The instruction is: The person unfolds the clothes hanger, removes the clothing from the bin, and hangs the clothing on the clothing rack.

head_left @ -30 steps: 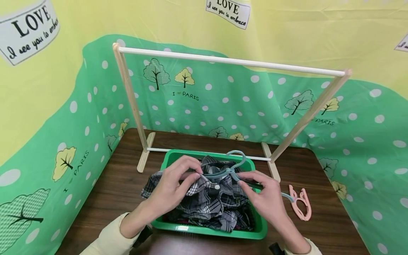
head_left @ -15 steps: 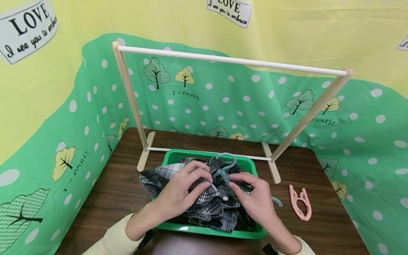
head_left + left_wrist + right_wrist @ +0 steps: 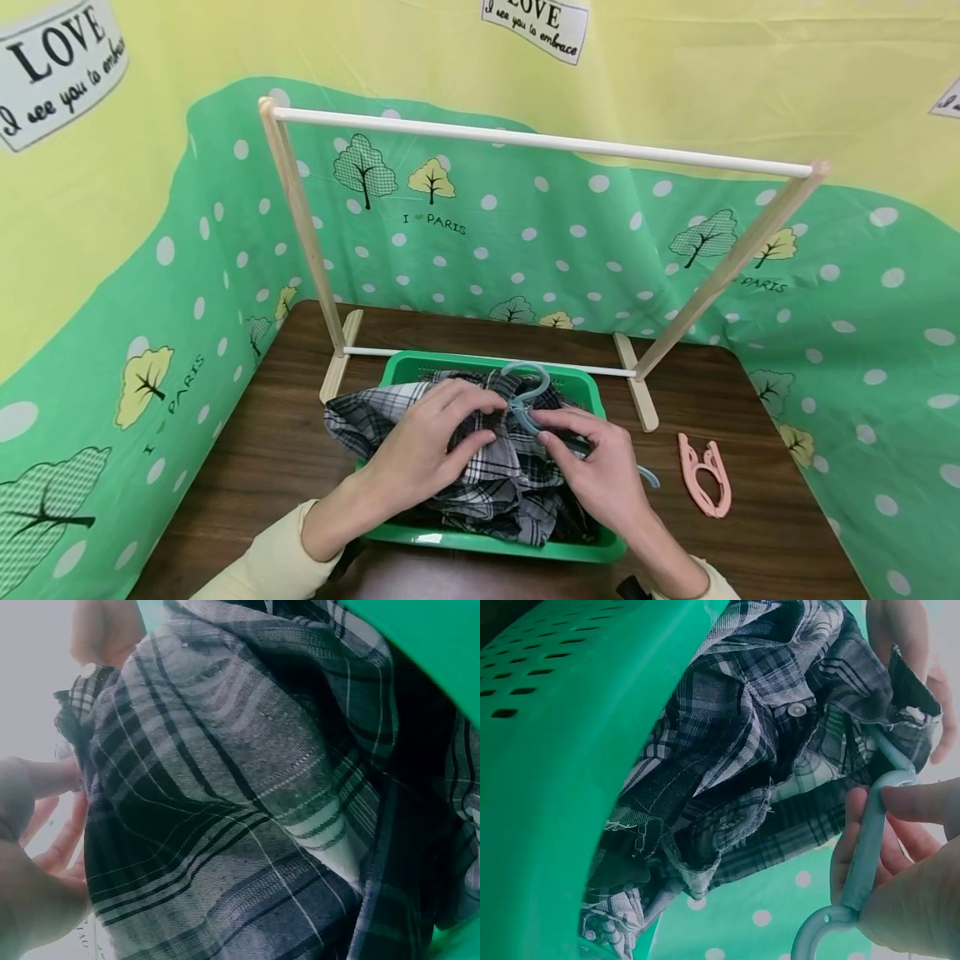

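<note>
Hanger and plaid garment between two hands. The right hand (image 3: 600,462) pinches the pale-blue hanger (image 3: 865,859) near its hook, thumb opposed to fingers. The left hand (image 3: 423,446) lies at the garment's edge, thumb and index finger apart in the head view; whether the fingers nip any fabric cannot be told. The plaid garment (image 3: 487,500) lies below and between both sets of fingers, heaped in the green basket (image 3: 495,550). The hanger is probably light, stiff, smooth plastic, best held close beside the hook; the garment, probably light, soft and limp, is best taken by the edge beside the left fingers.
</note>
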Demonstrator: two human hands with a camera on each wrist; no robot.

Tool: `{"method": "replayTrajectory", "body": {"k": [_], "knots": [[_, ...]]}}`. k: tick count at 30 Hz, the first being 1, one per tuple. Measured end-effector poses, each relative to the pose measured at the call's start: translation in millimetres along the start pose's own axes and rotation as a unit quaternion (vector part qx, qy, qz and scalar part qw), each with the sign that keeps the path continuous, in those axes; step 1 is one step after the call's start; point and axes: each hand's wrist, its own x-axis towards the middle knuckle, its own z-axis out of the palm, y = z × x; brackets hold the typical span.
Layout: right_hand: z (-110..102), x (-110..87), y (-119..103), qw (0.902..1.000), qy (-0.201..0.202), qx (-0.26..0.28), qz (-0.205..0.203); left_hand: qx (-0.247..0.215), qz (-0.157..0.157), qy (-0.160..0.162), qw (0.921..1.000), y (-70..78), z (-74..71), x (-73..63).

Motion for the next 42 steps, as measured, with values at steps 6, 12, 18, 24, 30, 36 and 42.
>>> {"method": "replayTrajectory", "body": {"k": [6, 12, 18, 24, 30, 36, 42], "knots": [[0, -0.7, -2, 0.9999, 0.005, 0.015, -0.003, 0.004, -0.013, 0.007, 0.9999, -1.1, 0.1, -1.0], [0, -1.0, -4, 0.9997, 0.008, 0.025, -0.001, 0.006, -0.032, -0.006, 0.9994, -0.8, 0.0, -3.0], [2, -2.4, -8, 0.9996, 0.012, 0.024, 0.004, 0.012, -0.038, 0.014, 0.9991, -2.6, 0.6, -1.4], [3, -4.7, -11, 0.9996, 0.004, 0.028, 0.003, -0.002, -0.054, 0.03, 0.9981, -3.0, -1.4, -1.8], [2, -4.5, -8, 0.9994, -0.014, 0.025, -0.019, -0.026, -0.063, 0.031, 0.9972, -1.6, -3.6, -1.6], [2, -4.5, -6, 0.9986, -0.024, 0.037, -0.031, 0.0, -0.073, 0.023, 0.9971, -0.8, -4.3, -2.5], [1, -4.9, -4, 0.9989, -0.023, 0.026, -0.032, -0.006, -0.072, 0.019, 0.9972, -3.2, -4.6, -3.8]]}}
